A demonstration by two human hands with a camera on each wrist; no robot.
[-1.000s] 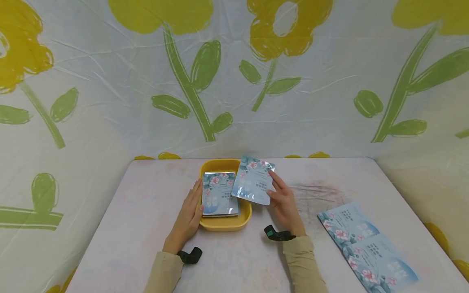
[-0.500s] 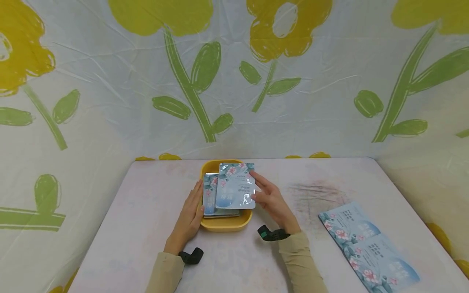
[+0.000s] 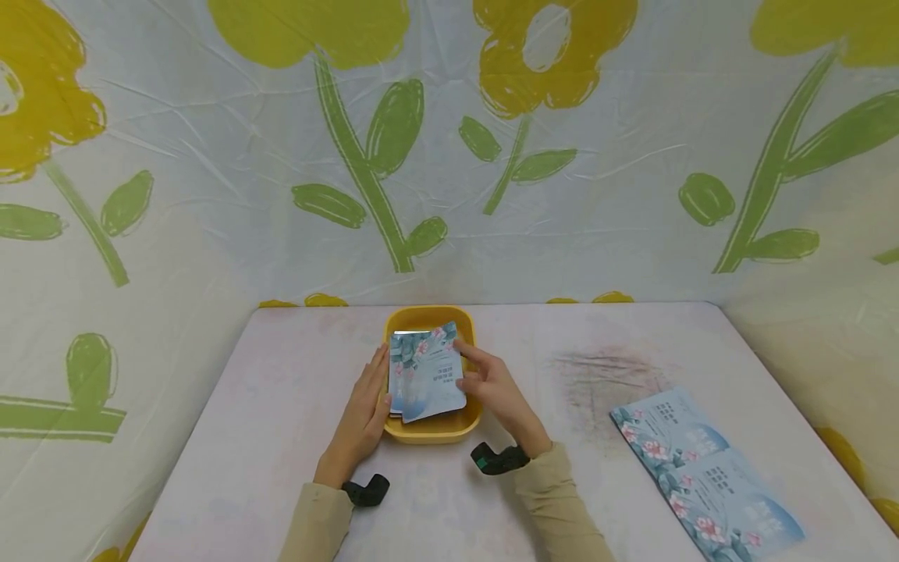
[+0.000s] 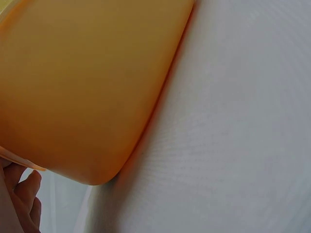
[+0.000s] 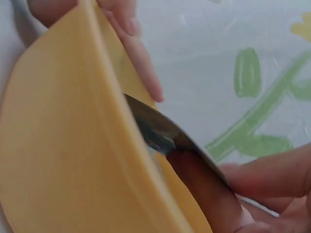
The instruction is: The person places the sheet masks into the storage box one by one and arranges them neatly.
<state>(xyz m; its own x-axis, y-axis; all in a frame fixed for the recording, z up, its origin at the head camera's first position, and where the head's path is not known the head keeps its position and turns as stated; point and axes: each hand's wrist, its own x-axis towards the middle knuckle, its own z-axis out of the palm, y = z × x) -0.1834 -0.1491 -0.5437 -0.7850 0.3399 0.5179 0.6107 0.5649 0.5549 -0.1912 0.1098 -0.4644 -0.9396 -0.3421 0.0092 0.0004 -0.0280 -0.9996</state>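
A yellow plastic basin (image 3: pixel 463 425) stands at the table's far side with a stack of blue floral sachets (image 3: pixel 396 375) in it. My right hand (image 3: pixel 500 390) pinches one flat sachet (image 3: pixel 435 375) by its right edge, tilted over the stack and inside the rim. In the right wrist view, thumb and fingers grip that sachet (image 5: pixel 160 128) edge-on, dipping past the basin wall (image 5: pixel 63 126). My left hand (image 3: pixel 360 414) rests with extended fingers along the basin's left side. The left wrist view is mostly filled by the basin's outer wall (image 4: pixel 87 87).
More sachets (image 3: pixel 702 476) of the same floral print lie overlapping in a row at the table's right. Grey creases mark the table cover (image 3: pixel 611 375) right of the basin. A flower-printed cloth (image 3: pixel 604 226) hangs behind the table's back edge.
My right hand has moved left with the pinched sachet, bringing it from the basin's right rim to over the stack and turning it slightly. The left hand stays by the basin.
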